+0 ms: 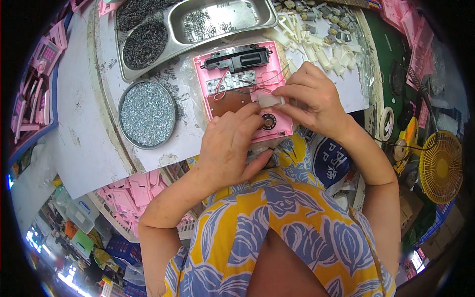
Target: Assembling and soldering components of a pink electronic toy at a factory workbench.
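Observation:
An open pink plastic casing [283, 129] lies in front of me on the table. Inside it sit a black plastic mechanism [242, 58], a silvery metal plate [231, 81], a brown circuit board [230, 103], thin red and dark wires, and a small round black speaker [268, 122]. My right hand [316, 101] pinches a small whitish plastic piece [269, 101] over the casing, between thumb and fingers. Bent over the casing's near left part, my left hand [230, 141] grips it, with fingertips close to the whitish piece and the thumb by the near edge.
Left of the casing stands a round tin [147, 115] of small silvery screws. A steel tray [222, 37] with dark springs and more screws lies behind. White plastic parts [321, 54] and small motors are heaped at the back right. A yellow fan grille [440, 167] is at far right.

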A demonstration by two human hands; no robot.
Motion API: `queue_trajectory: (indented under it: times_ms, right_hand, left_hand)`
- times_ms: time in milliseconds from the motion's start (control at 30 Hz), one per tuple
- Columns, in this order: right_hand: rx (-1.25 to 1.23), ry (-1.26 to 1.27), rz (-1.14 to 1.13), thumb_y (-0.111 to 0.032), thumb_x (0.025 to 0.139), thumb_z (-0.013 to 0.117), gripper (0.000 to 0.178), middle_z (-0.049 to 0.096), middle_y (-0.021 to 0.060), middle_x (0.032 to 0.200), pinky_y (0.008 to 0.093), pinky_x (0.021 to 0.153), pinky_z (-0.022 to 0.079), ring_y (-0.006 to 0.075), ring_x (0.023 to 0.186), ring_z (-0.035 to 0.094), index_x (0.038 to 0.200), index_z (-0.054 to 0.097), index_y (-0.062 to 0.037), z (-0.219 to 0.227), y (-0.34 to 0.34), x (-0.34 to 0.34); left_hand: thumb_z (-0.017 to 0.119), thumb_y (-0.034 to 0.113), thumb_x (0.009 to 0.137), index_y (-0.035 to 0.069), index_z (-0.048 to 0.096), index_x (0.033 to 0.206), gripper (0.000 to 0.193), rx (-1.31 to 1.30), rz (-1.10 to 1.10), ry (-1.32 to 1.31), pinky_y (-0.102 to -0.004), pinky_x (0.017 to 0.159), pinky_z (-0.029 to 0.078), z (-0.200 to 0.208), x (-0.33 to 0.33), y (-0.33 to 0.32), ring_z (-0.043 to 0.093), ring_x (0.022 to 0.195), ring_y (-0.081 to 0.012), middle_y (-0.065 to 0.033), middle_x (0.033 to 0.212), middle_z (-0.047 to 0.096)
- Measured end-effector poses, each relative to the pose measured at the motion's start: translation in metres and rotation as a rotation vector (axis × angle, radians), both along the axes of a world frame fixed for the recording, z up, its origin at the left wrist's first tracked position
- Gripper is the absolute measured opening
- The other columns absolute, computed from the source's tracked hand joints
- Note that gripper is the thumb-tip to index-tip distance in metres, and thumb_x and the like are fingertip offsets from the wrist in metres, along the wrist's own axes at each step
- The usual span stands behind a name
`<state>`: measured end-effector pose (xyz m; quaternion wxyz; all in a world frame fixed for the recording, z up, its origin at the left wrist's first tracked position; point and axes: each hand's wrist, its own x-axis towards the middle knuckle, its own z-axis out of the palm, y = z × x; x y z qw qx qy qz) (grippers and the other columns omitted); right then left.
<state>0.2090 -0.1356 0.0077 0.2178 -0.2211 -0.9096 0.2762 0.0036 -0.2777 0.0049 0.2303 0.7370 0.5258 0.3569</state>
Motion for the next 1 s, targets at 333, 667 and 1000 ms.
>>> queue_trajectory:
  times_ms: [333, 667, 1000]
  right_hand:
    - [-0.35, -0.042, -0.348, -0.016, 0.083, 0.077, 0.025, 0.066, 0.0057, 0.076, 0.0295, 0.068, 0.048, 0.0151, 0.07, 0.061, 0.106, 0.077, -0.0069, 0.032, 0.041, 0.027]
    - [0.27, -0.357, -0.687, -0.031, 0.079, 0.08, 0.038, 0.07, 0.0127, 0.102, 0.0384, 0.084, 0.051, 0.0284, 0.094, 0.065, 0.104, 0.074, -0.0017, -0.003, 0.153, 0.079]
    - [0.182, 0.148, -0.296, -0.02, 0.072, 0.082, 0.034, 0.066, 0.0145, 0.112, 0.0417, 0.088, 0.051, 0.0345, 0.104, 0.062, 0.095, 0.063, -0.0031, 0.039, 0.034, 0.009]
  left_hand:
    - [0.082, 0.022, 0.073, 0.003, 0.051, 0.138, 0.074, -0.117, -0.139, 0.251, -0.0395, 0.077, 0.051, 0.014, -0.009, 0.015, 0.062, 0.091, -0.0298, -0.0115, 0.135, 0.063]
    - [0.08, 0.017, 0.076, 0.003, 0.054, 0.133, 0.065, -0.166, -0.134, 0.131, -0.0382, 0.083, 0.053, 0.019, -0.008, 0.018, 0.065, 0.098, -0.0309, -0.0141, 0.127, 0.066]
    - [0.071, 0.018, 0.097, -0.005, 0.052, 0.129, 0.044, -0.786, 0.036, -0.927, -0.024, 0.066, 0.055, 0.05, 0.014, 0.094, 0.066, 0.081, -0.0095, -0.0098, 0.098, 0.07]
